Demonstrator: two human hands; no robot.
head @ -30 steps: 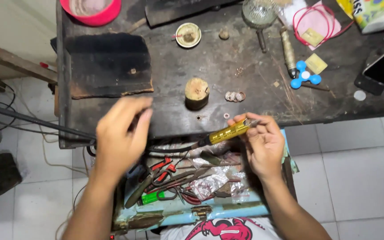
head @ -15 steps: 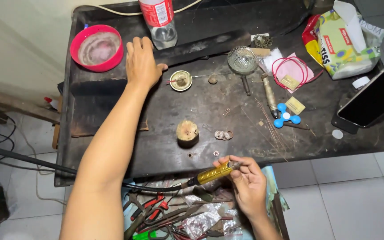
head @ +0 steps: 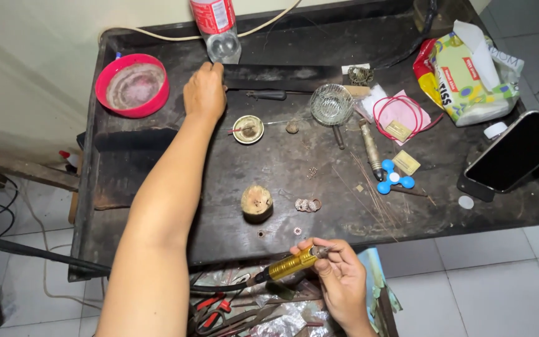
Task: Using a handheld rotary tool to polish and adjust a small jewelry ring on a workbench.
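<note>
The left hand [head: 204, 93] lay open by the bottle [head: 218, 31]; the right hand [head: 338, 274] gripped the brass handpiece [head: 289, 265], its axis slanting right

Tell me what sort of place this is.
Likely a small home jewellery or metal-craft workbench: a scorched dark worktable, the right hand holding a gold rotary handpiece, a wooden stump block, and pliers in the drawer below.
</note>
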